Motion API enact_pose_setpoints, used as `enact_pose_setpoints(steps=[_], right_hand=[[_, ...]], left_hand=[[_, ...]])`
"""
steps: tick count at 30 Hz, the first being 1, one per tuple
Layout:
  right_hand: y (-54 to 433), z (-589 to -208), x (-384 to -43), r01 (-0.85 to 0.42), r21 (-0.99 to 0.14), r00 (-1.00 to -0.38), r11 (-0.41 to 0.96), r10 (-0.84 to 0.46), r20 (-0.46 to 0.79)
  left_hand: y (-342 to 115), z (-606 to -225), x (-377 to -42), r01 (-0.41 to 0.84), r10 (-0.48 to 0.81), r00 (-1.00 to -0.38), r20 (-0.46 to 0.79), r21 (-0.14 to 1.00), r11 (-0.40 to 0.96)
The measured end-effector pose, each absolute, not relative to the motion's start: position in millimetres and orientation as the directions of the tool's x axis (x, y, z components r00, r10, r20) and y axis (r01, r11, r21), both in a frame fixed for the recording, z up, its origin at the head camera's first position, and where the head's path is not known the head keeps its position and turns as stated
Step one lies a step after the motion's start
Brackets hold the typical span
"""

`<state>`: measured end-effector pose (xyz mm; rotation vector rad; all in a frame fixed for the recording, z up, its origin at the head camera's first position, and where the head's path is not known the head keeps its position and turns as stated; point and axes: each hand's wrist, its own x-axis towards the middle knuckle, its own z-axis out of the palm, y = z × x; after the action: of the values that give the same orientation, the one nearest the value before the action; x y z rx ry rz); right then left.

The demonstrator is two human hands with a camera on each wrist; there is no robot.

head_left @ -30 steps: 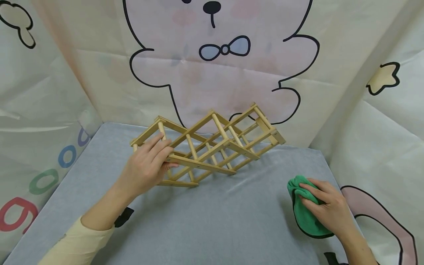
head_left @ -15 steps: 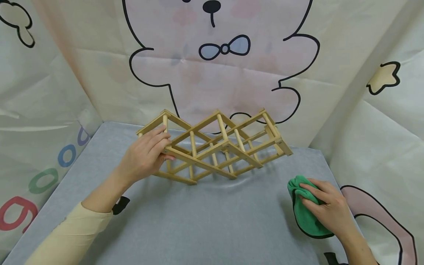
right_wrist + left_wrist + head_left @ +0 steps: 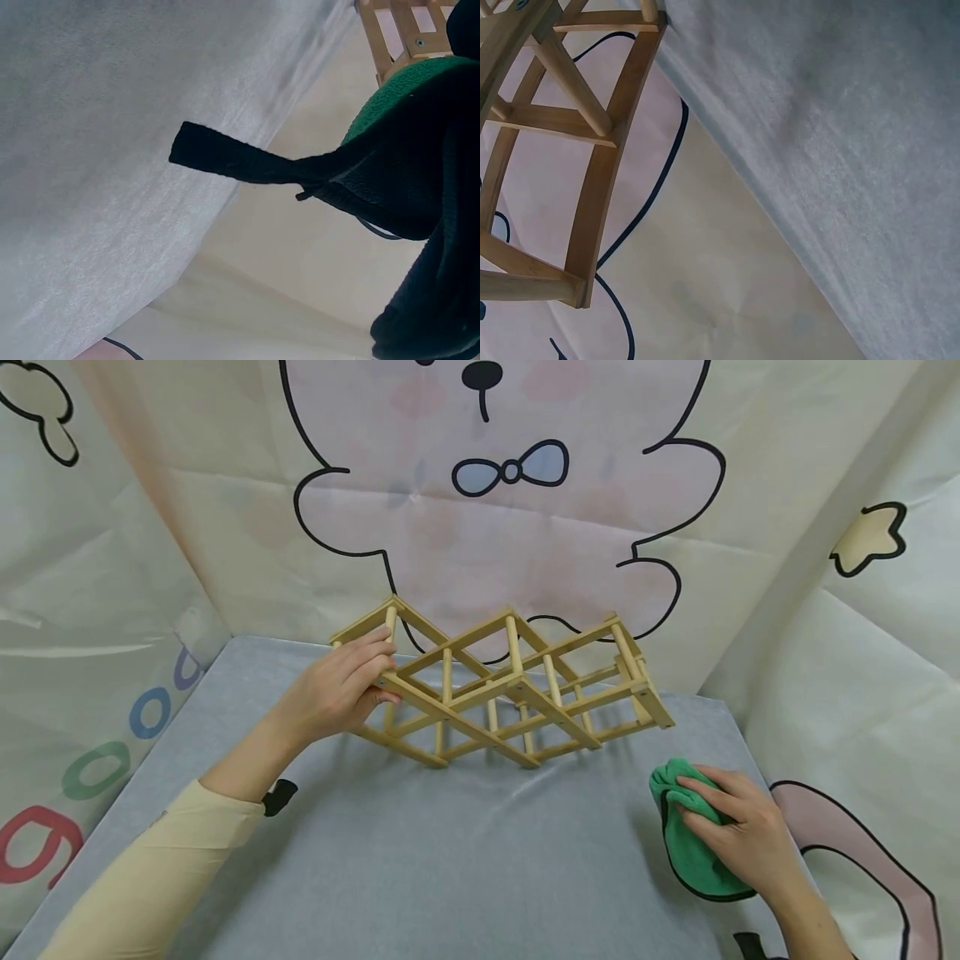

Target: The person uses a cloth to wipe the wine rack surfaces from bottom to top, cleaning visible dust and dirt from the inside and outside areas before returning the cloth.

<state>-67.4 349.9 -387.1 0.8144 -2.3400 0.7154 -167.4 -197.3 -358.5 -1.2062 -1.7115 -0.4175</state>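
Observation:
A pale wooden folding lattice rack (image 3: 558, 714) spans the middle of the head view, its slats and round rods forming open diamonds. My left hand (image 3: 337, 689) grips its left end, fingers over the top and thumb below a front slat. Whether its lower edge touches the table is unclear. Part of the rack (image 3: 596, 195) fills the left side of the left wrist view. My right hand (image 3: 742, 831) holds a bunched green cloth (image 3: 693, 860) with dark edging, near the table's right edge. In the right wrist view the cloth (image 3: 412, 90) looks mostly dark.
Pale blue-grey fabric covers the table (image 3: 487, 860). A printed backdrop (image 3: 510, 552) with a cartoon animal rises behind it, and printed side sheets flank it. A black strap (image 3: 281, 797) hangs by the left wrist; another strap end (image 3: 232, 157) shows in the right wrist view.
My left hand has moved up and to the right. The rack has shifted right, its left end rising and its right end dropping in the view. The right hand and cloth stay put.

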Motion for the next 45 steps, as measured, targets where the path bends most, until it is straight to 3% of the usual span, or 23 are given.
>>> enact_pose_setpoints(steps=[12,15,20,23,30,38,45], right_hand=[[348.1,-391.3,-69.2,-0.697,-0.297,-0.638,0.653,-0.375,0.672],[345.2,-392.2,-71.1,-0.709,-0.293,-0.625,0.641,-0.379,0.683],[343.7,-394.4,-73.8,-0.735,-0.277,-0.588,0.619,-0.379,0.715],[342.2,-393.4,-74.5,-0.736,-0.273,-0.585,0.620,-0.379,0.717],[338.3,-387.9,-71.8,-0.717,-0.286,-0.619,0.635,-0.393,0.680],[331.4,-390.6,-76.3,-0.752,-0.256,-0.572,0.607,-0.409,0.711],[323.9,-388.0,-76.5,-0.762,-0.251,-0.571,0.596,-0.438,0.694]], left_hand=[[-196.3,-357.8,-170.5,0.854,0.533,-0.046,0.845,-0.244,0.460],[-197.5,-358.5,-166.7,0.858,0.515,-0.091,0.852,-0.195,0.475],[-201.8,-363.2,-152.1,0.841,0.423,-0.234,0.875,-0.036,0.540],[-207.9,-367.6,-142.1,0.813,0.357,-0.288,0.889,0.030,0.582],[-224.8,-376.0,-127.1,0.744,0.274,-0.340,0.900,0.079,0.664],[-235.8,-383.7,-120.1,0.716,0.275,-0.378,0.884,0.091,0.692],[-236.7,-391.8,-115.6,0.714,0.223,-0.379,0.898,0.130,0.687]])
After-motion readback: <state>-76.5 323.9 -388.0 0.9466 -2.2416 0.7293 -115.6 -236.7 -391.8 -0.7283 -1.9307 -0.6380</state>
